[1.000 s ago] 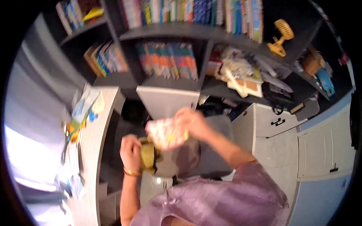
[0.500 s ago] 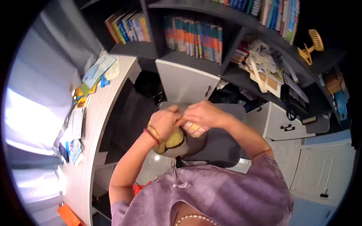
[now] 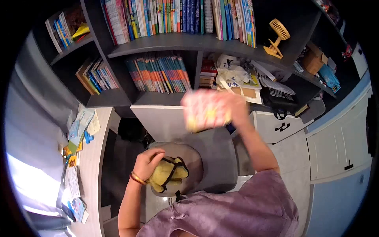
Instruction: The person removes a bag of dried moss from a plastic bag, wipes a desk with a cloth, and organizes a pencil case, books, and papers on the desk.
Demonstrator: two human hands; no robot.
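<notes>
My right hand (image 3: 238, 108) is raised in front of the shelves, closed on a red-and-white checked pouch (image 3: 207, 110) with yellow patches. Motion blurs both the pouch and the fingers. Lower and to the left, my left hand (image 3: 148, 162) is beside a yellow-green bag (image 3: 165, 173) with black edging. Its thumb and forefinger point toward the bag's top, loosely apart, with nothing seen between them. The bag lies on a round grey-brown seat (image 3: 193, 158).
Dark shelves (image 3: 158, 41) full of books run across the back, with a yellow fan (image 3: 278, 37) at right. A white cabinet door (image 3: 158, 122) stands below them. Papers lie on the pale desk (image 3: 92, 158) at left. A grey chair (image 3: 221, 158) is right of the bag.
My hands have separated. The right hand has carried the pouch up and forward toward the shelves; the left has dropped back beside the bag. The view has turned, showing more shelves.
</notes>
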